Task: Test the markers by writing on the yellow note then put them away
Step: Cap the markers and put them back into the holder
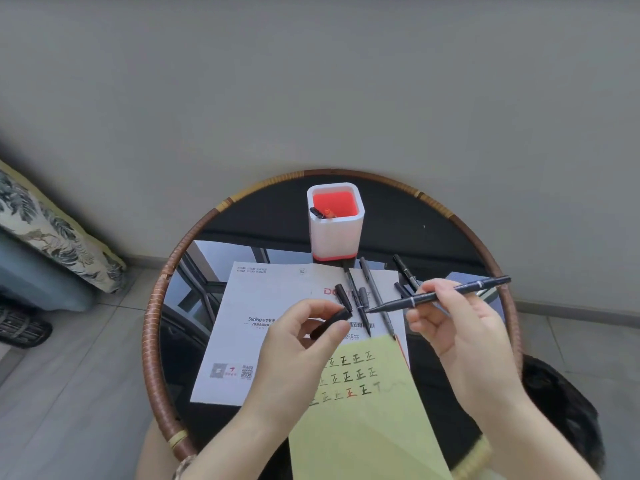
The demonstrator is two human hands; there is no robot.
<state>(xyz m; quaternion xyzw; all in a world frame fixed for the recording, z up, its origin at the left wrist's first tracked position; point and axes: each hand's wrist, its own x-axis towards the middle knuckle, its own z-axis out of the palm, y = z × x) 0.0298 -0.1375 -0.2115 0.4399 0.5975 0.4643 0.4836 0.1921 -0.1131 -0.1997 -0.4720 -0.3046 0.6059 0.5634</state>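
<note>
wall (311, 81): plain grey | floor (69, 393): grey tiles | cushion (52, 233): leaf-print, left

soft, even daylight, moderately bright; no hard shadows on the wall (311, 81). the dark glass table top (433, 237) mirrors a bright window frame across its left half, giving mild glare. wide-angle bending curves straight lines toward the edges; focus slightly soft, yellow note (363, 427) washed pale, small print on the white sheet (242, 306) barely legible.

The yellow note (367, 417), covered in rows of written characters, lies at the table's (152, 323) near edge; an uncapped black marker (440, 295) and its cap (329, 323) are held above the middle, where other markers (371, 284) lie loose
</note>
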